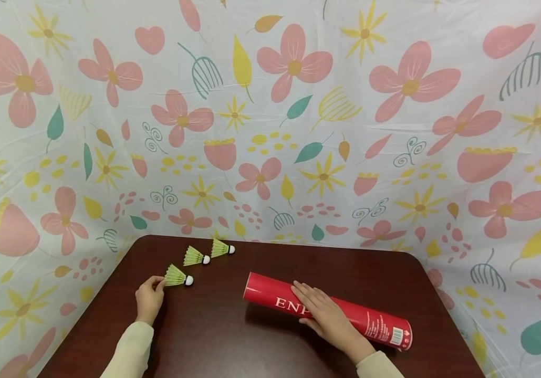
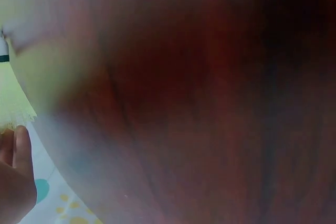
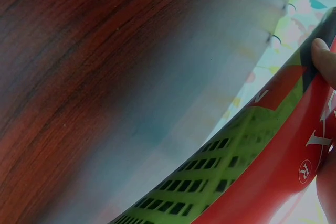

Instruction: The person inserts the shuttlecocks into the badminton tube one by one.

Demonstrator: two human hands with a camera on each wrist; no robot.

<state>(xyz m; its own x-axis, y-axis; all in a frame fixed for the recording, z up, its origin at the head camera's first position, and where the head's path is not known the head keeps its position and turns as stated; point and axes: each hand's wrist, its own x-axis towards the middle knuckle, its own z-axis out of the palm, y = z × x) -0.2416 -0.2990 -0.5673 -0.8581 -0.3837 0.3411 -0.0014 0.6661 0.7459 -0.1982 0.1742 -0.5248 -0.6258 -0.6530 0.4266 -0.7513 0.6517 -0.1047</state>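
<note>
Right grip (image 1: 329, 317) across tube (image 1: 362, 315), shuttlecocks (image 1: 195, 256) beyond

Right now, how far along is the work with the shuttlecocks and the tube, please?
Looks done: the farthest shuttlecock and the middle shuttlecock lie untouched on the table. In hand: the left hand pinches the skirt of the nearest shuttlecock; the right hand holds the red tube. Left: probably settling that nearest one, not yet released; whether the tube holds more cannot be seen.
</note>
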